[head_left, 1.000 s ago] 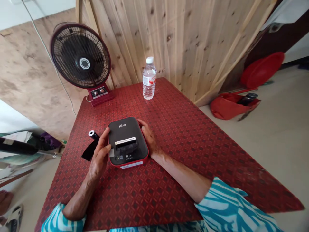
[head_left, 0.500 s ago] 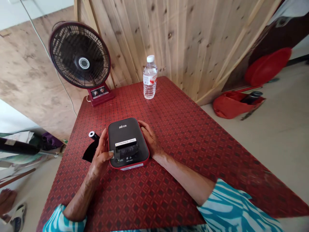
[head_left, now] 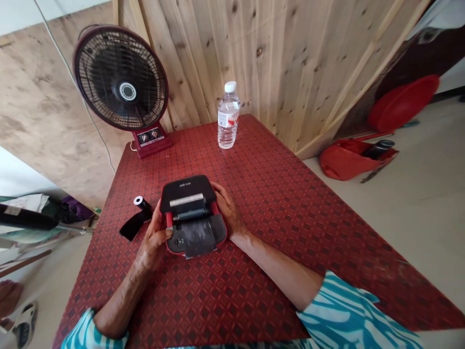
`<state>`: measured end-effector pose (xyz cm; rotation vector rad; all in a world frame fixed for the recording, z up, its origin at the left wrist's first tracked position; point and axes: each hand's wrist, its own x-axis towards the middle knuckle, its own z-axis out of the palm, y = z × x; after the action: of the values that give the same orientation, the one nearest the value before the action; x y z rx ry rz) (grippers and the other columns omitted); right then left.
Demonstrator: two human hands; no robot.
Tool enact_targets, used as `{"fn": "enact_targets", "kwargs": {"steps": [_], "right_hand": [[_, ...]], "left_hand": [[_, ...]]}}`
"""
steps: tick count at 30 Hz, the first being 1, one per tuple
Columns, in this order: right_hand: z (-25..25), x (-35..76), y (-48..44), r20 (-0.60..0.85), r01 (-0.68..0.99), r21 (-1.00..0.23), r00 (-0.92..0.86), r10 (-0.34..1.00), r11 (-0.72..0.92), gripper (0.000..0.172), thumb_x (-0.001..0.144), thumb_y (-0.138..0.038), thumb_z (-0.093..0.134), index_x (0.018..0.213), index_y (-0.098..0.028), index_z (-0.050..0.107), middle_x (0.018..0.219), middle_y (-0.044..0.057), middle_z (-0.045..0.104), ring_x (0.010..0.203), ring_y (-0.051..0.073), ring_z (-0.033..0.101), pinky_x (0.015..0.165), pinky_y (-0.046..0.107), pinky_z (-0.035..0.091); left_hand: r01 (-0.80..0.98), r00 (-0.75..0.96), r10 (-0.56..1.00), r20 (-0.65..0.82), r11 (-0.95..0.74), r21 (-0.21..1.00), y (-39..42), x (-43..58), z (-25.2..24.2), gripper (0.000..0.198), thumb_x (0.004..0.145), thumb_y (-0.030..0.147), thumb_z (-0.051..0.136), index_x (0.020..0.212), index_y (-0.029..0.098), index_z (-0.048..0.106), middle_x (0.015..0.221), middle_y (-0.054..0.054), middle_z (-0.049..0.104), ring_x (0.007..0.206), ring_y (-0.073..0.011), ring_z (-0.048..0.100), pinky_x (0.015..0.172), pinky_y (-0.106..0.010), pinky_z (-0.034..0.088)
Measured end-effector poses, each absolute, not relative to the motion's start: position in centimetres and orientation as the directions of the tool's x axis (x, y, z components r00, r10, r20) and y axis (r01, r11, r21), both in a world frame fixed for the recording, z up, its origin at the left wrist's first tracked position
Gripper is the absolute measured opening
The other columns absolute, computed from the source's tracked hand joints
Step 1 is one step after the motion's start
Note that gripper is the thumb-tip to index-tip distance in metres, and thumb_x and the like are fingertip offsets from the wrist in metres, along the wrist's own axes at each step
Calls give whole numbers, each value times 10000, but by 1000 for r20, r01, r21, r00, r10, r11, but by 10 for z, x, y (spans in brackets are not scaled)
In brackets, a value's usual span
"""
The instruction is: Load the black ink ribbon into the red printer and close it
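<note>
A small black and red printer (head_left: pixel 193 220) sits on the red patterned table (head_left: pixel 276 194). Its lid stands raised, and a dark roll and a strip of dark paper show inside. My left hand (head_left: pixel 155 236) grips the printer's left side with the thumb on its front corner. On the other side, my right hand (head_left: pixel 225 207) is wrapped around the printer's edge. Just left of my left hand lies a black roll with a white core (head_left: pixel 140 203), a loose dark strip trailing from it.
A dark red table fan (head_left: pixel 121 89) stands at the table's far left corner. A clear water bottle (head_left: pixel 228 116) stands at the far edge by the wooden wall. On the floor to the right lie a red bag (head_left: pixel 348 157) and a red basin (head_left: pixel 403 102).
The printer's lid has swung up from closed to open, exposing the roll and paper strip. Both hands stay at its sides.
</note>
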<state>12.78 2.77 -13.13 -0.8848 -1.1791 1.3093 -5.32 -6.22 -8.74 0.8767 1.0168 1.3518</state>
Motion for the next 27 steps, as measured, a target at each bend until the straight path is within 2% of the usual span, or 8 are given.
{"fn": "enact_targets", "kwargs": {"steps": [4, 8, 14, 18, 20, 22, 25, 27], "right_hand": [[-131, 126, 26, 163, -258, -957, -106, 981, 131, 405, 886, -525, 485, 1195, -297, 613, 1282, 19, 638, 1228, 215, 545, 1090, 419, 396], [-129, 126, 27, 163, -248, -959, -101, 981, 134, 395, 882, -511, 487, 1183, -289, 615, 1268, 20, 646, 1214, 211, 554, 1085, 415, 400], [-126, 126, 29, 170, -228, -963, -105, 980, 142, 373, 880, -482, 475, 1168, -294, 620, 1270, 12, 645, 1216, 197, 551, 1092, 399, 387], [-126, 125, 30, 183, -244, -958, -105, 978, 153, 368, 882, -481, 472, 1160, -293, 624, 1251, 15, 648, 1210, 196, 552, 1093, 403, 380], [-127, 124, 31, 196, -250, -954, -110, 974, 164, 372, 882, -488, 471, 1155, -290, 629, 1238, 19, 649, 1202, 199, 553, 1089, 404, 380], [-128, 123, 31, 200, -261, -951, -108, 974, 166, 375, 878, -491, 476, 1153, -288, 632, 1236, 21, 645, 1197, 200, 553, 1086, 397, 378], [-131, 122, 33, 198, -276, -948, -110, 974, 162, 372, 881, -485, 473, 1159, -291, 627, 1239, 18, 642, 1194, 192, 553, 1086, 389, 376], [-131, 122, 33, 207, -278, -946, -116, 971, 168, 369, 886, -479, 467, 1162, -289, 622, 1231, 16, 645, 1187, 190, 556, 1082, 390, 380]], "left_hand": [[-299, -34, 998, -54, 41, 953, -62, -55, -89, 806, 700, 265, 672, 1456, 341, 400, 1568, 3, 345, 1397, -331, 362, 1036, -408, 452], [-289, -41, 998, -45, 32, 957, -61, -54, -86, 812, 697, 263, 662, 1460, 340, 396, 1550, -6, 380, 1386, -327, 383, 1011, -404, 472], [-245, -74, 997, -10, -8, 969, -61, -55, -87, 764, 683, 264, 670, 1417, 321, 468, 1530, -19, 414, 1412, -327, 344, 1077, -428, 413], [21, -166, 975, 146, -144, 989, -62, -61, -78, 615, 738, 305, 686, 1340, 314, 563, 1490, -19, 469, 1429, -304, 316, 1154, -439, 294], [275, -154, 948, 278, -229, 934, -56, -61, -64, 422, 802, 312, 660, 1223, 292, 660, 1418, -31, 548, 1394, -284, 380, 1167, -438, 255], [489, -10, 943, 332, -285, 824, -44, -58, -47, 263, 835, 325, 632, 1073, 279, 736, 1255, -51, 668, 1266, -283, 524, 1148, -457, 272], [699, 278, 940, 200, -341, 629, -16, -50, -26, 208, 814, 326, 635, 973, 287, 764, 1023, -65, 752, 1019, -297, 656, 1058, -475, 366], [814, 358, 932, 53, -339, 472, 1, -44, -18, 207, 818, 289, 599, 941, 278, 765, 931, -83, 758, 893, -303, 680, 940, -461, 443]]}}
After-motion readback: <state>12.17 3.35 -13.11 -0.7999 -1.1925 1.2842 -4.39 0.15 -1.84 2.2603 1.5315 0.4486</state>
